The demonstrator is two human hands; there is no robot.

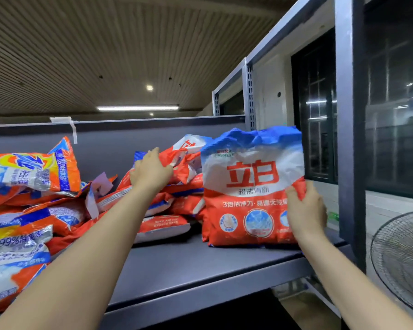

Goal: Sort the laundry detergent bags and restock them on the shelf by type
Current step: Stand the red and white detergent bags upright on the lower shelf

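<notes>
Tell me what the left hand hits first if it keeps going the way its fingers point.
The left hand already rests on the heap of red and white bags. Pushed on, it would probably meet the topmost bag, then the shelf's back panel; depth is unclear.

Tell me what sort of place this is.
Probably a shop stockroom or warehouse: slotted metal shelving, a shelf piled with detergent bags, one upright bag gripped by the right hand.

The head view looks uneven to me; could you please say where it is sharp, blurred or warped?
Head view: the upright red-and-white bag reads sharply; the orange bags at left smear with blur; wide-angle distortion bends the shelf upright; the ceiling strip light blows out.
</notes>
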